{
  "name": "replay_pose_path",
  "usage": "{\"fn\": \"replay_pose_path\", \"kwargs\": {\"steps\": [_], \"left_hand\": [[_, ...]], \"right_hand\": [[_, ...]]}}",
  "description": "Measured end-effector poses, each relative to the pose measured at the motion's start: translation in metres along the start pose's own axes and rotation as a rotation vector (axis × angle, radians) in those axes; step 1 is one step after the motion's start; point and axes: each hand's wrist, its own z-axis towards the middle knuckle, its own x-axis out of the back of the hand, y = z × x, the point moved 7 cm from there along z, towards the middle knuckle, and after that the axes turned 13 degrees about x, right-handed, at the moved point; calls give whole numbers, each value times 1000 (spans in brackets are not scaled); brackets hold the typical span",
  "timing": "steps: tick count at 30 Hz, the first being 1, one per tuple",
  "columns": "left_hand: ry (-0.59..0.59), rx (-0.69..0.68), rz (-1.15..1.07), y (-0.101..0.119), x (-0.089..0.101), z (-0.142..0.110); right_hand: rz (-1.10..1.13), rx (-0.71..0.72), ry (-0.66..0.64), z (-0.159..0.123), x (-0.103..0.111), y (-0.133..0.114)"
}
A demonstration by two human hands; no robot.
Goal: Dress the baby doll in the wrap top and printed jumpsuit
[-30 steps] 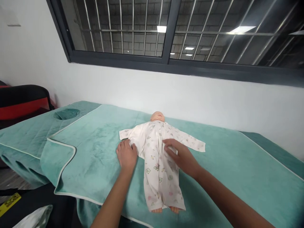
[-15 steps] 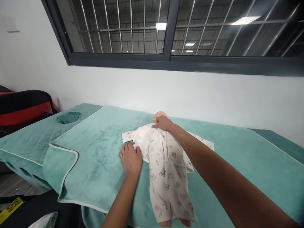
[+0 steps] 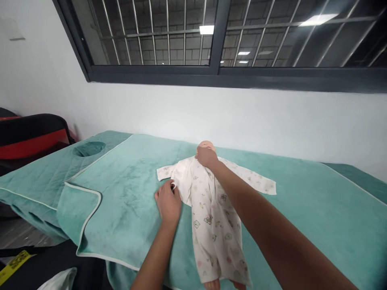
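Observation:
A baby doll lies on its back, its head toward the wall and its feet toward me. It wears a white long-sleeved baby romper with small coloured prints, both sleeves spread out sideways. My left hand is at the romper's left side below the sleeve, thumb and finger pinched on a bit of its white edge. Up at the neck, my right hand is closed on the collar; its fingertips are mostly hidden. My right forearm crosses over part of the chest.
Under the doll is a green plush cover with pale piping, on a bed with a round hole at the left. A black and red chair stands beyond. Behind are a white wall and a barred window. Dark padding with a white cloth lies lower left.
My right hand has gone from the romper's chest up to the collar at the doll's neck. My left hand stays by the side, its fingers now pinched on the fabric edge.

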Motion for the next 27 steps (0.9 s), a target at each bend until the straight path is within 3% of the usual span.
{"fn": "replay_pose_path", "kwargs": {"steps": [4, 7, 10, 13, 15, 17, 22, 27], "left_hand": [[-135, 27, -420, 5, 0, 5], [-217, -32, -658, 33, 11, 2], [-307, -229, -705, 74, 24, -15], [-443, -508, -627, 104, 25, -45], [-494, -593, -580, 108, 20, -60], [-499, -587, -566, 102, 15, -65], [-459, -638, -489, 93, 14, -69], [-448, -868, -178, 106, 11, -87]], "right_hand": [[-14, 132, 106, -13, 3, -19], [4, 310, 179, -23, 8, -36], [114, 544, 284, -31, 15, -49], [211, 628, 337, -36, 18, -47], [218, 594, 345, -36, 17, -41], [189, 523, 378, -37, 18, -34], [73, 227, 576, -46, 25, -8], [309, -99, 725, -65, 26, 32]]}}
